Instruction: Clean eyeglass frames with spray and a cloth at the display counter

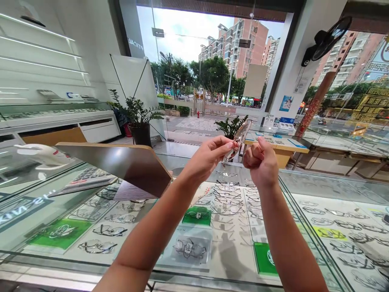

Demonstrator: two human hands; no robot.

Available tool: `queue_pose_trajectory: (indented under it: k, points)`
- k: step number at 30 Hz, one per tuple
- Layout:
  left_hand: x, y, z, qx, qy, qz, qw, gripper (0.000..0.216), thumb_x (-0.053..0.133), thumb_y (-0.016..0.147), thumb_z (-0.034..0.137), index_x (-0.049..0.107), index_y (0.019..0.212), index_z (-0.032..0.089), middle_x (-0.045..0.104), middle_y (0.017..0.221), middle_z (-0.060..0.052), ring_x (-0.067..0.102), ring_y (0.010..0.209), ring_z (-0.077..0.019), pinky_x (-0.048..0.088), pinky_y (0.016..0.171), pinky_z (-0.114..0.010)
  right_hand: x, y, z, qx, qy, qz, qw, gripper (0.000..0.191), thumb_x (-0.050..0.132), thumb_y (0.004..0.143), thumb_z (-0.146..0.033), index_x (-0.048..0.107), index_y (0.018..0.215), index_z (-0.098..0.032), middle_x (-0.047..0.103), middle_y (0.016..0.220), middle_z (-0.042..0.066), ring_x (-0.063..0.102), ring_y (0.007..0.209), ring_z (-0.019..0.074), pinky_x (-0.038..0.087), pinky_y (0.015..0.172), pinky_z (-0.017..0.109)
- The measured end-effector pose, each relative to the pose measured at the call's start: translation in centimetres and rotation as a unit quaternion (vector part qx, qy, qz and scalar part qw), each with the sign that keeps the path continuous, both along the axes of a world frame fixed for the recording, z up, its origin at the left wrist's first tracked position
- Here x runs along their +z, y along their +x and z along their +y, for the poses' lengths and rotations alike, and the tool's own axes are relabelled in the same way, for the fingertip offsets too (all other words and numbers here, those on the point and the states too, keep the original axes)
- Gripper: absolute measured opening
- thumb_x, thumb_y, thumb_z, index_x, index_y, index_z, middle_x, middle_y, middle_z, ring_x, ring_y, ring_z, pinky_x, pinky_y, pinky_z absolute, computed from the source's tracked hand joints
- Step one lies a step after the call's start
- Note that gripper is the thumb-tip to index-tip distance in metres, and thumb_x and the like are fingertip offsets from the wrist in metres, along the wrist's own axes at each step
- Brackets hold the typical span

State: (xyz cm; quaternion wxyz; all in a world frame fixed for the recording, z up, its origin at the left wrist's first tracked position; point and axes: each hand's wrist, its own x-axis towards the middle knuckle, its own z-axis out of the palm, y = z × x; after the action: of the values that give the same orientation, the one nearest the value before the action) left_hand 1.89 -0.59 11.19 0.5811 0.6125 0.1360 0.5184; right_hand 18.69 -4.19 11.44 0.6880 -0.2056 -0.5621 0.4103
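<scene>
1. Head view, the thing held: the glasses (240, 137), clear-rimmed and almost see-through, are raised at chest height above the glass counter (60, 259), against the bright shop window.
2. Head view, left hand (211, 157): its grip is narrow, thumb and fingertips pinched shut on the near, lower edge of the glasses. The glasses rise up and to the right from that pinch.
3. Head view, long axis: the glasses stand tilted, low end toward the hands and top end leaning right and away toward the window.
4. Head view, right hand (260, 163): it is curled into a fist with the thumb up, just beside the glasses on their right and close to their low end. The left hand is the one plainly on them.
5. Head view, hard to make out: I cannot tell whether the right fist has a temple arm or anything else inside it, because the curled fingers hide the palm. The clear rim melts into the street behind, so the lenses and temples cannot be told apart.
6. Head view, below: rows of frames (226, 199) lie under the counter glass, well apart from both hands. Both forearms are cut off at the bottom edge.
</scene>
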Motion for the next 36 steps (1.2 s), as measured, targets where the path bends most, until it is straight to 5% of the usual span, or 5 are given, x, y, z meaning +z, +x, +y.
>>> queue_pose_trajectory:
  k: [11,17,26,36]
  points:
    - [-0.6,0.6,1.0,0.003,0.010,0.021,1.000,0.035,0.095,0.075,0.048,0.078,0.086,0.020,0.076,0.094,-0.003,0.061,0.085,-0.0137,0.047,0.081,-0.029,-0.5,0.4,0.9,0.029,-0.084,-0.023,0.996,0.068,0.057,0.094,-0.074,0.023,0.059,-0.027,0.018,0.053,-0.009,0.018,0.043,0.0102,0.022,0.042,0.030]
    - [-0.7,0.5,1.3,0.020,0.005,0.027,0.999,0.032,0.095,0.076,0.044,0.076,0.085,0.020,0.074,0.091,-0.002,0.062,0.084,-0.0136,0.047,0.079,-0.029,-0.3,0.7,0.5,0.019,-0.062,-0.006,0.998,0.055,0.069,0.090,-0.056,0.030,0.065,-0.026,0.028,0.065,-0.006,0.034,0.055,0.0129,0.040,0.053,0.029]
    - [-0.8,0.3,1.3,-0.002,0.011,0.038,0.999,0.032,0.099,0.072,0.038,0.077,0.083,0.018,0.076,0.090,-0.002,0.067,0.085,-0.0137,0.052,0.085,-0.031,-0.5,2.1,0.8,0.037,0.010,-0.056,0.998,0.040,0.076,0.072,-0.016,0.037,0.075,-0.025,0.041,0.079,-0.004,0.047,0.073,0.0137,0.039,0.068,0.030]
    - [-0.7,0.1,1.4,-0.001,0.029,0.065,0.997,0.034,0.099,0.070,0.041,0.076,0.080,0.018,0.074,0.084,-0.002,0.065,0.080,-0.0141,0.051,0.079,-0.031,-0.4,2.4,0.5,0.014,0.049,-0.121,0.991,0.050,0.085,0.077,-0.026,0.035,0.077,-0.026,0.041,0.083,-0.003,0.046,0.077,0.0149,0.040,0.068,0.031]
